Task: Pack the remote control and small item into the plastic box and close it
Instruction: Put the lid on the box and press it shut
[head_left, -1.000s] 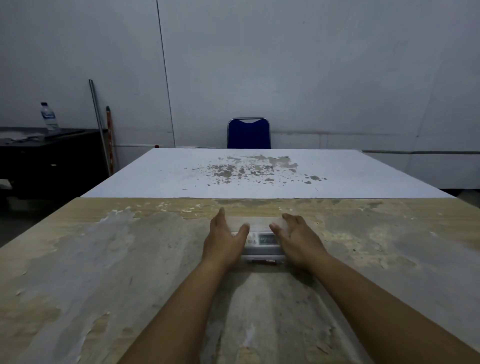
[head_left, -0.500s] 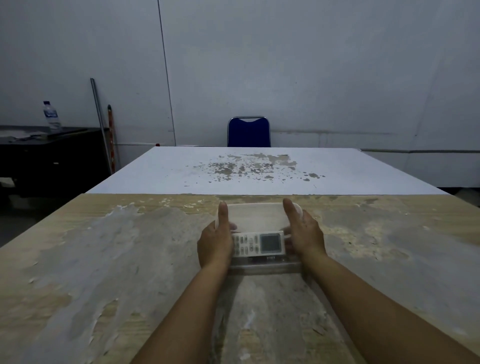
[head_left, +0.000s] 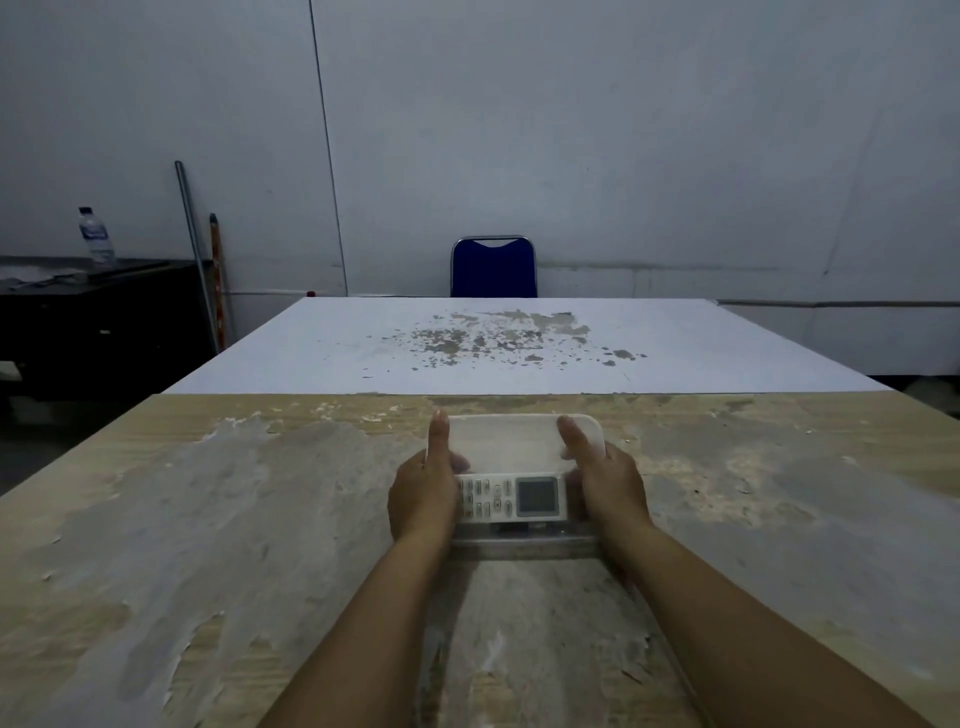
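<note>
Plastic box (head_left: 524, 545), remote control (head_left: 511, 498) inside, lid (head_left: 511, 441) raised

I see clear plastic box (head_left: 524, 543) on worn wooden tabletop (head_left: 208, 519), centre, near me. White remote control (head_left: 511, 499) lies crosswise in box. Translucent lid (head_left: 511, 441) tilted up behind remote. Left hand (head_left: 423, 493) at box's left end, right hand (head_left: 613, 488) at right end. Blue chair (head_left: 493, 267) far behind.
</note>
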